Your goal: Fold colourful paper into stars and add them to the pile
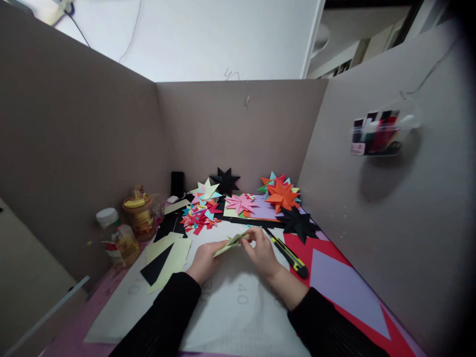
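Observation:
A pale yellow-green folded paper (233, 243) is held above the white mat between both of my hands. My left hand (207, 259) grips its left end, fingers closed on it. At the opposite end, my right hand (262, 253) pinches the paper between thumb and fingers. Just right of that hand lies a yellow and black utility knife (288, 254). Pale green paper strips (171, 264) and a black paper strip (156, 265) rest to the left of my left hand.
Behind my hands are folded paper stars: pink (241, 203), orange (282, 195) and black (298, 224). A lilac sheet (344, 290) lies on red paper at right. A bottle (118, 240) and a brown lidded cup (140, 215) stand at left. Grey partitions (241, 134) enclose the table.

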`<state>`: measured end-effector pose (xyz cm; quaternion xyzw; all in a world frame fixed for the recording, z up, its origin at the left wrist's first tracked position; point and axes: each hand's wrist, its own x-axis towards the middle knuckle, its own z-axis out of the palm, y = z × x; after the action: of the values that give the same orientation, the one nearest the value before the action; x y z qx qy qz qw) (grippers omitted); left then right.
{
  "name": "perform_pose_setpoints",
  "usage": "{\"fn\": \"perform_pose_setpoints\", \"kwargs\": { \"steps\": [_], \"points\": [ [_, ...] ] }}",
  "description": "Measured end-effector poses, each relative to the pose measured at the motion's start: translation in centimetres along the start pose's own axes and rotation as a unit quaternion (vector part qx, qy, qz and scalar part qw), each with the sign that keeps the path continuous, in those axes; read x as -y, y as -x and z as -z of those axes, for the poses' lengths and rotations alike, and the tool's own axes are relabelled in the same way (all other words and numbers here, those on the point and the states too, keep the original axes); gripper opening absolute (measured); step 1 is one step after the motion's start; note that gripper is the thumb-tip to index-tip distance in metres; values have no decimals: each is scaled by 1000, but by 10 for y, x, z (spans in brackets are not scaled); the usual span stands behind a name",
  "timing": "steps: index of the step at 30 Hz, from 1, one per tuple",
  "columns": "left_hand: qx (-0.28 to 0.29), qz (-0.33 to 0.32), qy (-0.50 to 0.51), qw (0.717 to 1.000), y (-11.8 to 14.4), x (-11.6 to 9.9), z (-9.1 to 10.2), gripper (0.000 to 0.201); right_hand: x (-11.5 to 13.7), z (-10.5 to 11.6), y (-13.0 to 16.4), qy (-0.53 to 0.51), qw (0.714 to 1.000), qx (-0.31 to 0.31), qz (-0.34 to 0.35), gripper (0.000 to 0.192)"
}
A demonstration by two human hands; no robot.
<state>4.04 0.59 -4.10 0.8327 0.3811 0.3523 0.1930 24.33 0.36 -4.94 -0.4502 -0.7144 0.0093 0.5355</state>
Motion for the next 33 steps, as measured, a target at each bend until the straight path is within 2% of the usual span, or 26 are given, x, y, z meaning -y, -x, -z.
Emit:
{"fn": "perform_pose_setpoints", "kwargs": {
  "steps": [5,11,15,19,23,29,33],
  "points": [
    [1,3,-1,1000,0,-1,1,46,2,1,0,-9,1000,12,-8,9],
    [9,9,-8,1000,0,-4,2,52,1,-3,1,-22,998,36,-38,17],
    [12,18,-15,1000,0,-7,4,56,4,0,0,-15,998,46,-33,21],
    [8,19,1,1000,1,-7,5,53,9,5,-5,22,998,60,27,4],
    [2,22,-1,1000,0,-4,4,54,15,10,-10,38,988,86,119,12],
    [-19,19,17,1000,-1,2,3,55,19,13,-11,62,980,98,160,13],
    [-30,15,33,999,-2,2,3,56,14,11,-8,101,968,89,213,17]
  ]
}}
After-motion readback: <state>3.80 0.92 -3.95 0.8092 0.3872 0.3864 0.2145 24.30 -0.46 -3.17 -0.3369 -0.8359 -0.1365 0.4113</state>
